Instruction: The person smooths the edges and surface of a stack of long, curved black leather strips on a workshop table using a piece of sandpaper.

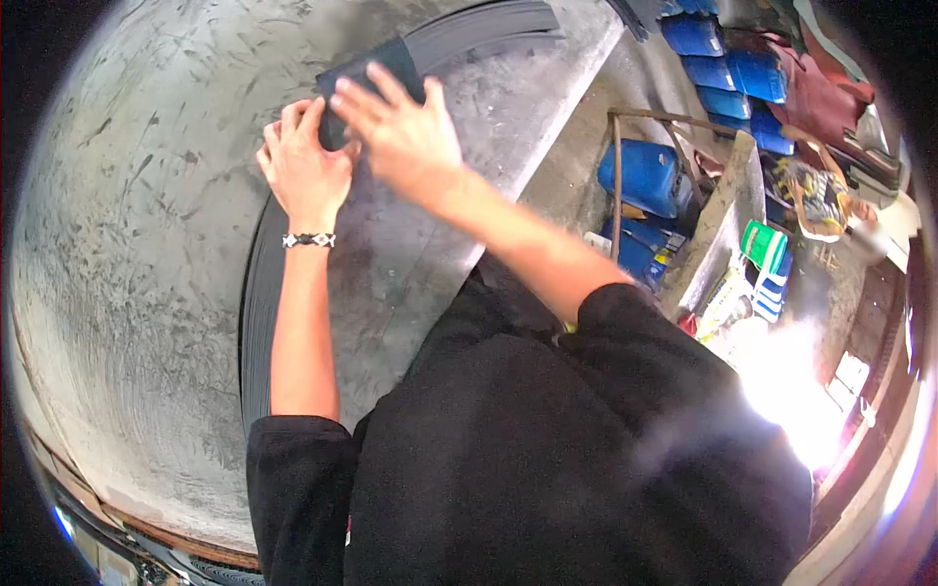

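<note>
We have both hands on a small dark sheet [366, 73], flat and rectangular, that lies against the curved dark strip [256, 293] running along the edge of the concrete tabletop [127, 244]. Our left hand [305, 171] presses its fingers together on the near edge of the sheet, pinning it rather than closing round it; a beaded bracelet [309, 239] sits at that wrist. Our right hand [401, 132] lies over the sheet with fingers spread and flat, its grip open, palm bearing down.

As for progress, we judge the sheet to be placed and held in position, but whether it is fixed we cannot tell; the long band of strip toward us looks untouched by either hand.

The tabletop is rough grey concrete, scratched and scuffed, with a rounded outline. The strip appears thin, layered and smooth, like stacked bands of metal or rubber. Off to the right stand blue plastic containers [645, 176], glossy and boxy, beside a rusty metal frame [618, 186].
</note>
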`<state>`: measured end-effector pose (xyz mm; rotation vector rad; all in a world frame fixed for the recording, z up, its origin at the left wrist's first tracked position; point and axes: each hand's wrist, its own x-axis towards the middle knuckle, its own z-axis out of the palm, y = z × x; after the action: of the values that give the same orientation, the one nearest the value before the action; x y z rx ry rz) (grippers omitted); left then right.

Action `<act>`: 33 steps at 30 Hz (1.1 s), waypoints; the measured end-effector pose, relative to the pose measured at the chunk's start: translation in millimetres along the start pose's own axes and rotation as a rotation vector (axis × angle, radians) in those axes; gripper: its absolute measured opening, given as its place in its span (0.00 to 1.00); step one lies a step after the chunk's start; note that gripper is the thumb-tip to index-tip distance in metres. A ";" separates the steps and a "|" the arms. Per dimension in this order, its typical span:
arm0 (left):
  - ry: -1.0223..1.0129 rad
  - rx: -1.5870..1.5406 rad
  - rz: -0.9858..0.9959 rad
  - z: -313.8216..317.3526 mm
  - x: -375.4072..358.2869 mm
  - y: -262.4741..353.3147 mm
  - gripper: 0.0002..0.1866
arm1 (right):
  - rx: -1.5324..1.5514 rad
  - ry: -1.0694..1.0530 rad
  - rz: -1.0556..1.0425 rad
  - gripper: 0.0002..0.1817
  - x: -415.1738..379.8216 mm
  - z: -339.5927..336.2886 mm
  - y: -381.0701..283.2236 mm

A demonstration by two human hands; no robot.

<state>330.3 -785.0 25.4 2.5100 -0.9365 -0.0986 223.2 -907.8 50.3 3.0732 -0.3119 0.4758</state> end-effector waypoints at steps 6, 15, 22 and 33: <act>-0.010 -0.025 -0.013 -14.1 -1.6 7.0 0.37 | -0.148 0.004 0.453 0.20 34.6 -2.7 99.7; -0.030 -0.006 -0.018 -17.7 -4.8 9.5 0.37 | -0.010 -0.298 0.728 0.21 49.3 -56.3 120.8; -0.036 -0.005 0.008 -12.6 -1.1 7.1 0.38 | -0.010 -0.137 0.054 0.25 -13.9 -16.9 -6.6; -0.024 0.016 0.028 -3.9 -4.7 -4.1 0.39 | -0.140 -0.139 0.151 0.25 -4.7 -14.0 -6.3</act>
<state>330.1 -777.8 26.6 2.5148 -0.9851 -0.1124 216.0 -900.1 62.4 2.9637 -0.5579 0.2312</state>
